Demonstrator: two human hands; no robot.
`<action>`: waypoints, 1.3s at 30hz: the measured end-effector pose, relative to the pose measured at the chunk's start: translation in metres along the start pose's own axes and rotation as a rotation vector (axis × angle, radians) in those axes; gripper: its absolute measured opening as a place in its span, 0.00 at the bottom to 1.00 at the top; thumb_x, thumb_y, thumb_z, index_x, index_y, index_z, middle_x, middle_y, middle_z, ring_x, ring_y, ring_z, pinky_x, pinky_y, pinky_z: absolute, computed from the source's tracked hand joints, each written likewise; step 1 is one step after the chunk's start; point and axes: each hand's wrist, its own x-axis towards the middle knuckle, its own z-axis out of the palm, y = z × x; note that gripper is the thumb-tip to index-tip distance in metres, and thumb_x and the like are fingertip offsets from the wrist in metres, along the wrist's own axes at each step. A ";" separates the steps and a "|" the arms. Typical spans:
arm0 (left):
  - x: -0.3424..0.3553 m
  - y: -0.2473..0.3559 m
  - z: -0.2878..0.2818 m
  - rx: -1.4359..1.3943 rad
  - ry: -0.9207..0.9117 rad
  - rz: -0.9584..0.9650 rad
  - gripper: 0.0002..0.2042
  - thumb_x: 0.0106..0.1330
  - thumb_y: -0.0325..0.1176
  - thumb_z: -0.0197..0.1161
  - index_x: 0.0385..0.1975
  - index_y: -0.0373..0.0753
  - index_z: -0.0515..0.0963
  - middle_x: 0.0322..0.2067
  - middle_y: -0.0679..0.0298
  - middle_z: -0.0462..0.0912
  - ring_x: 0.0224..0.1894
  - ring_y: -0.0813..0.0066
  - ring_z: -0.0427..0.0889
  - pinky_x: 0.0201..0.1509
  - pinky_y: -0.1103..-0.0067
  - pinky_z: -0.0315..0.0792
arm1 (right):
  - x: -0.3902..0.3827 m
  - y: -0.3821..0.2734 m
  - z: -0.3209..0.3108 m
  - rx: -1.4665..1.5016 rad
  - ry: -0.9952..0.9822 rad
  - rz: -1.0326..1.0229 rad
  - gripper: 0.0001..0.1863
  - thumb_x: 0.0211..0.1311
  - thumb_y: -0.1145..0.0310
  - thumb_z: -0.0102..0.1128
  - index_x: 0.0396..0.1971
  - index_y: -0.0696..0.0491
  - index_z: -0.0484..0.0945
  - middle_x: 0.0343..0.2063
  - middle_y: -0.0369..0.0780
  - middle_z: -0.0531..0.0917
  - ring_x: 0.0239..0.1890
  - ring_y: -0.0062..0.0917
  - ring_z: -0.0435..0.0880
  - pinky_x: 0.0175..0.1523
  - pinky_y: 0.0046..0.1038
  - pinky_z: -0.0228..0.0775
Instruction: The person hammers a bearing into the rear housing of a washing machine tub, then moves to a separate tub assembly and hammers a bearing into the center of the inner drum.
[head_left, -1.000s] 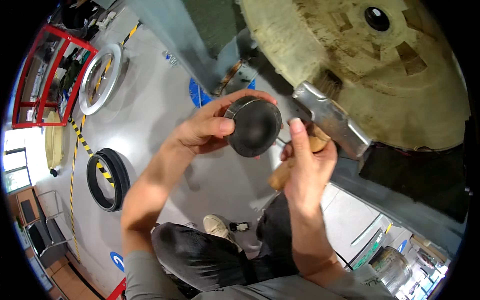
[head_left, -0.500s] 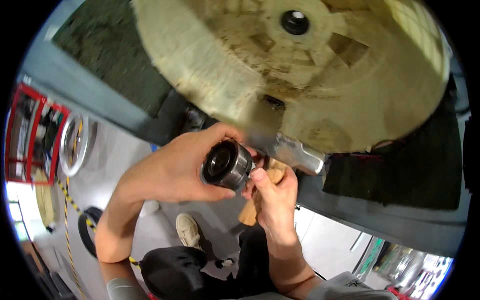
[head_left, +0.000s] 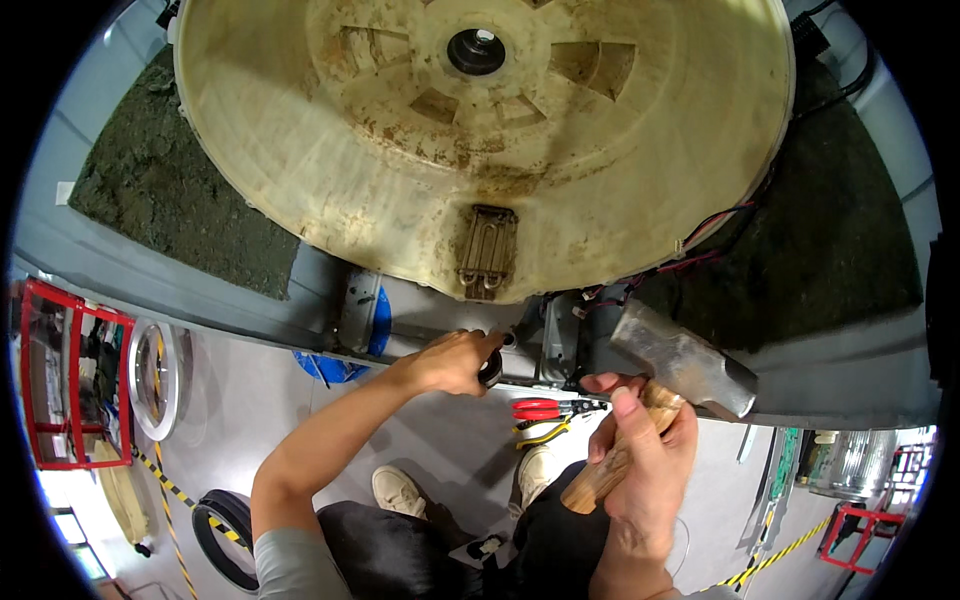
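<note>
L hand (head_left: 455, 362) fingers curled on dark rnd part (head_left: 491, 370), R hand (head_left: 652, 458) gripping hammer (head_left: 685, 360) by wood hdl (head_left: 598, 482).

Appliance workshop.
Yellowed washing-machine tub (head_left: 390, 185); below it, red-handled pliers (head_left: 537, 409) and club hammer (head_left: 685, 360); lower left of it, red-framed rack (head_left: 76, 385), black-and-yellow floor tape (head_left: 175, 487).

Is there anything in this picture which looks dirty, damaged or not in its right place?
Yes. The large cream tub is stained brown around its centre and above the ribbed part near its lower edge, so it looks dirty. Thin reddish wires by its lower right edge look untidy; whether they are disconnected, I cannot tell.
</note>
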 end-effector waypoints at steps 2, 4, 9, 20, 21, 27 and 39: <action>-0.005 -0.005 -0.004 -0.160 0.099 0.009 0.34 0.44 0.35 0.73 0.53 0.33 0.70 0.37 0.50 0.81 0.43 0.52 0.82 0.48 0.66 0.75 | 0.003 0.001 0.003 -0.063 -0.065 0.056 0.13 0.61 0.71 0.63 0.42 0.62 0.74 0.37 0.47 0.83 0.23 0.19 0.78 0.22 0.19 0.69; -0.009 0.000 -0.023 -0.269 0.198 0.077 0.33 0.44 0.34 0.75 0.53 0.33 0.70 0.38 0.52 0.81 0.42 0.58 0.82 0.48 0.68 0.76 | 0.007 0.006 0.009 -0.128 -0.075 0.078 0.13 0.62 0.71 0.64 0.43 0.62 0.76 0.37 0.45 0.84 0.22 0.18 0.77 0.23 0.20 0.69; -0.020 0.017 -0.119 -0.893 0.298 0.209 0.35 0.55 0.29 0.72 0.62 0.34 0.62 0.52 0.59 0.74 0.55 0.73 0.73 0.55 0.75 0.72 | 0.025 0.027 0.020 -0.137 -0.076 0.053 0.11 0.62 0.70 0.64 0.40 0.61 0.78 0.35 0.44 0.85 0.18 0.17 0.74 0.23 0.20 0.67; 0.064 -0.049 -0.187 -1.772 0.583 0.313 0.18 0.65 0.34 0.66 0.49 0.29 0.75 0.47 0.52 0.80 0.49 0.63 0.79 0.55 0.61 0.77 | 0.022 0.031 0.036 -0.058 -0.076 0.133 0.12 0.62 0.69 0.65 0.39 0.62 0.77 0.35 0.45 0.84 0.19 0.19 0.75 0.23 0.21 0.69; 0.065 -0.050 -0.187 -1.766 0.576 0.326 0.20 0.64 0.34 0.67 0.50 0.29 0.74 0.47 0.52 0.80 0.49 0.64 0.79 0.55 0.63 0.77 | 0.022 0.030 0.037 -0.052 -0.074 0.133 0.12 0.62 0.69 0.65 0.39 0.62 0.77 0.34 0.45 0.84 0.19 0.19 0.75 0.24 0.21 0.69; 0.065 -0.047 -0.184 -0.984 0.491 0.073 0.28 0.59 0.36 0.71 0.56 0.26 0.72 0.49 0.53 0.80 0.50 0.66 0.79 0.57 0.72 0.74 | 0.023 0.033 0.038 -0.092 -0.014 0.150 0.11 0.63 0.70 0.63 0.39 0.62 0.77 0.34 0.45 0.84 0.19 0.18 0.75 0.24 0.21 0.70; 0.080 -0.093 -0.124 0.094 0.461 -0.220 0.38 0.47 0.38 0.75 0.59 0.28 0.68 0.51 0.44 0.78 0.57 0.51 0.77 0.61 0.69 0.70 | 0.026 0.033 0.042 -0.100 -0.025 0.131 0.12 0.62 0.69 0.63 0.38 0.62 0.77 0.33 0.45 0.84 0.17 0.17 0.74 0.23 0.21 0.69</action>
